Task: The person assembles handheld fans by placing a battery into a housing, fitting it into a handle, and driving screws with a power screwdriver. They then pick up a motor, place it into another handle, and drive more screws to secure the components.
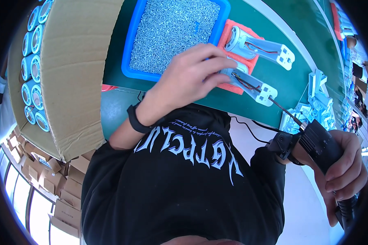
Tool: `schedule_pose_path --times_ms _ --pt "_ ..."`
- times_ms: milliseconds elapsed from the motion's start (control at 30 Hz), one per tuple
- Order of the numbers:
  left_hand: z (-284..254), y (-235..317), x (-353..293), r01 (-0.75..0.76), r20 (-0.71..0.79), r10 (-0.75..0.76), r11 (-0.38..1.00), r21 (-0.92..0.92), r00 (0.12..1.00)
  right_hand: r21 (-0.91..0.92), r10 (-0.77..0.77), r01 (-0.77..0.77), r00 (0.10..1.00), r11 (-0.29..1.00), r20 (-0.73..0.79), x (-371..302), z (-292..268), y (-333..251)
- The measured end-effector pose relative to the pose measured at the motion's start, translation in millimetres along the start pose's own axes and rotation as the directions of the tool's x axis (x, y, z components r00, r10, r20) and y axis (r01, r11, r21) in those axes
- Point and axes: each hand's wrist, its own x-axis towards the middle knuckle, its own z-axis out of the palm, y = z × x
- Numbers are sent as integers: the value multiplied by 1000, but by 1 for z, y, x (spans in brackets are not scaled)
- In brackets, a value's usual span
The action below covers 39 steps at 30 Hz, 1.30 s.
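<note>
A light blue plastic housing (249,83) with a white slotted end and thin wires inside lies in the red holder (255,34). My left hand (194,71) is closed at its round end, fingertips and thumb on the part, covering much of that end. My right hand (347,167) grips a black electric screwdriver (321,147). Its long bit passes through the white end and points along the inside of the housing toward my left fingertips. The bit's tip is hard to make out. A second similar housing (270,47) rests beside it in the holder.
A blue tray (129,61) full of small metal screws stands on the green table (290,81). Several light blue and white plastic pieces (315,106) are heaped at the right. At left, a cardboard box (77,61) holds rows of light blue cylindrical parts (36,67).
</note>
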Motion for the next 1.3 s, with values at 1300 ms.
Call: schedule_pose_path --times_ms 1300 --pt "18 -6 -8 -87 -143 63 983 -162 988 34 -147 156 971 987 -190 -7 -4 -3"
